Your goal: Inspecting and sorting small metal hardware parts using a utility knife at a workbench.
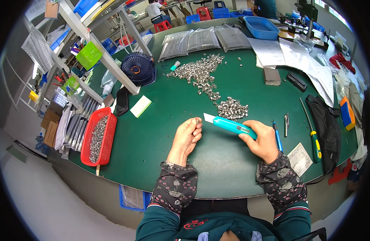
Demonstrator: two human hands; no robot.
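Between the thumb and fingers of my left hand [187, 135] is a small metal ring [197, 121], partly covered by the fingertips. My right hand [262, 140] is wrapped round a teal utility knife [235, 126]. Its blade [209, 117] is out and points left toward the ring, a small gap apart from it. Just beyond the knife lies a small heap of metal rings [232, 108], and a larger spread of the same rings [201, 72] reaches toward the back of the green table [161, 140].
A red basket [112, 138] of small metal parts stands at the left, near a blue fan [138, 69]. Bagged rods [203, 40] lie at the back. On the right are a blue pen [277, 135], a screwdriver [314, 140], a black bag [325, 128] and a grey-brown block [272, 76].
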